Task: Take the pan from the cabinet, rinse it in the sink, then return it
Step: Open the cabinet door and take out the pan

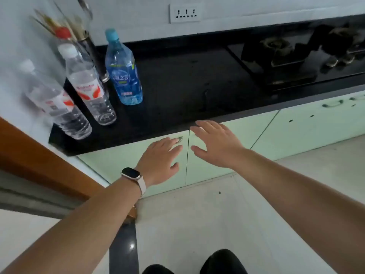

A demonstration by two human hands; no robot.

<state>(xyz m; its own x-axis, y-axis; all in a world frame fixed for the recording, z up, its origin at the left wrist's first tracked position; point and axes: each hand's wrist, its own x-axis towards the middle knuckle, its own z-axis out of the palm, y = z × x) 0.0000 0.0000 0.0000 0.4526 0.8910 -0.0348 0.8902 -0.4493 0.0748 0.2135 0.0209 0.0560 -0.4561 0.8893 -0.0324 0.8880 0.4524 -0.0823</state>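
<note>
Two pale green cabinet doors sit shut under a black countertop. My left hand [161, 160], with a watch on the wrist, is spread flat before the left door [118, 163], fingertips at its small metal handle [179, 139]. My right hand [215, 144] is spread with straight fingers before the right door [227, 171], just under the counter edge. Neither hand holds anything. No pan and no sink are in view.
On the black countertop [177, 86] stand a blue water bottle [123, 72], two clear bottles [88, 86] and a utensil holder [87, 46]. A gas stove [296, 56] is at the right. More green doors [316, 123] continue rightward. A wooden door frame [39, 155] is left.
</note>
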